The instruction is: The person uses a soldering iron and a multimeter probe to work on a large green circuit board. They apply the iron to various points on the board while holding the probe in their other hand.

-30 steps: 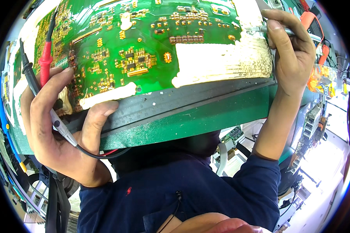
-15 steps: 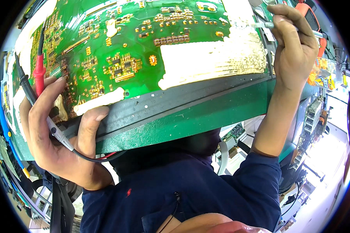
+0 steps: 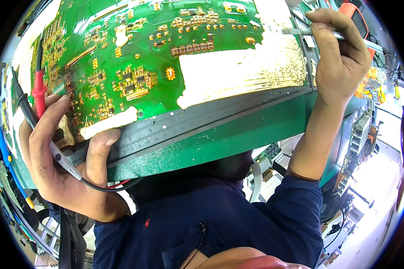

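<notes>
A large green circuit board [image 3: 155, 101] with gold-coloured parts and thick cream-white patches [image 3: 229, 78] lies before me. My left hand [image 3: 60, 157] is closed around a red test probe [image 3: 39, 94] and a black test probe [image 3: 26, 110], both pointing away from me over the board's left side. Its thumb rests at the board's near edge. In my right hand [image 3: 343, 62], thumb and fingers pinch a slim metal tool with a flat blade-like tip [image 3: 296, 32]. That tip reaches the white patch at the board's upper right; firm contact cannot be made out.
A dark ruler-marked rail [image 3: 175, 123] runs along the board's near edge, above a green textured surface [image 3: 211, 145]. An orange-red meter [image 3: 357, 20] stands beyond my right hand. Probe leads [image 3: 116, 186] hang below my left hand, and a blue cable [image 3: 6, 152] is at far left.
The board and my left hand sit slightly farther left in view. The metal tool's tip has shifted a little left, and its flat face shows more plainly. Both hands keep their holds.
</notes>
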Demonstrator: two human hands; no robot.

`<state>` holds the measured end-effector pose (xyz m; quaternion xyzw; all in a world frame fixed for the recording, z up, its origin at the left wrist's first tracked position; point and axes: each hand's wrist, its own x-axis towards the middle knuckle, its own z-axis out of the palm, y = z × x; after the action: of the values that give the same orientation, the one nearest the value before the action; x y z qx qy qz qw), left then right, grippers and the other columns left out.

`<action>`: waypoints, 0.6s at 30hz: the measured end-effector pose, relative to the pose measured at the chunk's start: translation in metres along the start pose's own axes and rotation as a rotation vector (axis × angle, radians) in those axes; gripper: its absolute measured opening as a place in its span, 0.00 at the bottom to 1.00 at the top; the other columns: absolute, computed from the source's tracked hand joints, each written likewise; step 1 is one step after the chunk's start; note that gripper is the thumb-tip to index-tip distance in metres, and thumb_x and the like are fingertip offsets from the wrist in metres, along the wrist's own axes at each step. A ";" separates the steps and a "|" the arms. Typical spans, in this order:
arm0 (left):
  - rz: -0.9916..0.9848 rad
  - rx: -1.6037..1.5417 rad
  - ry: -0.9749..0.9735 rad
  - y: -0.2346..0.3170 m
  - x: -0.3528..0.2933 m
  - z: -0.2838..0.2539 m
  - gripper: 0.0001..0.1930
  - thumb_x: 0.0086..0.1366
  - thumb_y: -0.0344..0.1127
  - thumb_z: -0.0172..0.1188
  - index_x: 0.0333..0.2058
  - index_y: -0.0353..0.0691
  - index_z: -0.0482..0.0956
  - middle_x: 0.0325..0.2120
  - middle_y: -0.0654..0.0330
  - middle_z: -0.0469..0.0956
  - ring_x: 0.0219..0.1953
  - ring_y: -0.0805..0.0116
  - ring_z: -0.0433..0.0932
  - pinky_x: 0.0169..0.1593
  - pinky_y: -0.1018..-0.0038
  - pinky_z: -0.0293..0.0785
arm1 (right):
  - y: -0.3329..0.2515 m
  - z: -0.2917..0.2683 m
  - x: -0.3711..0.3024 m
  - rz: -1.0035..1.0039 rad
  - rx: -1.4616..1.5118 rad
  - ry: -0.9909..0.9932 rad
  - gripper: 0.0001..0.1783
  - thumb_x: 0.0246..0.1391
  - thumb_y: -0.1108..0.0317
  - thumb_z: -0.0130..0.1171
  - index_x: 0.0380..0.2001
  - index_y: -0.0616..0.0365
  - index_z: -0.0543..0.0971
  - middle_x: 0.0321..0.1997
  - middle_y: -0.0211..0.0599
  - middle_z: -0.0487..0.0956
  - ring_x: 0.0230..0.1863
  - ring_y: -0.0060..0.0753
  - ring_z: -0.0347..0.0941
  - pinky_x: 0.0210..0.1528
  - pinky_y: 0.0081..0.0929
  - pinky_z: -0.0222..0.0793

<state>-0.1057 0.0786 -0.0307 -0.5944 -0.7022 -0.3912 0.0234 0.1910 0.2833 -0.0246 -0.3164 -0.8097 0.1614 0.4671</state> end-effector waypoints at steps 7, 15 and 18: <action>-0.011 -0.011 0.007 0.000 0.001 0.000 0.26 0.51 0.36 0.75 0.48 0.31 0.80 0.48 0.50 0.78 0.55 0.57 0.76 0.61 0.66 0.68 | 0.001 0.001 0.001 -0.054 0.028 -0.007 0.07 0.56 0.81 0.58 0.37 0.66 0.83 0.37 0.33 0.84 0.37 0.17 0.75 0.42 0.14 0.67; -0.014 0.003 -0.002 0.001 0.002 -0.002 0.27 0.51 0.38 0.76 0.48 0.31 0.80 0.47 0.50 0.79 0.54 0.56 0.77 0.61 0.65 0.68 | 0.000 0.005 0.001 -0.074 -0.001 0.007 0.07 0.56 0.81 0.59 0.37 0.66 0.82 0.36 0.33 0.84 0.35 0.16 0.75 0.38 0.13 0.67; -0.019 -0.003 0.007 0.003 0.002 0.002 0.27 0.51 0.38 0.76 0.48 0.30 0.80 0.46 0.50 0.79 0.54 0.56 0.77 0.61 0.65 0.68 | -0.002 0.004 0.000 -0.061 -0.029 0.010 0.06 0.57 0.81 0.59 0.37 0.66 0.82 0.36 0.33 0.84 0.35 0.15 0.74 0.37 0.13 0.66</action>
<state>-0.1030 0.0812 -0.0290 -0.5866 -0.7070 -0.3944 0.0212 0.1870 0.2822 -0.0258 -0.2989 -0.8190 0.1335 0.4712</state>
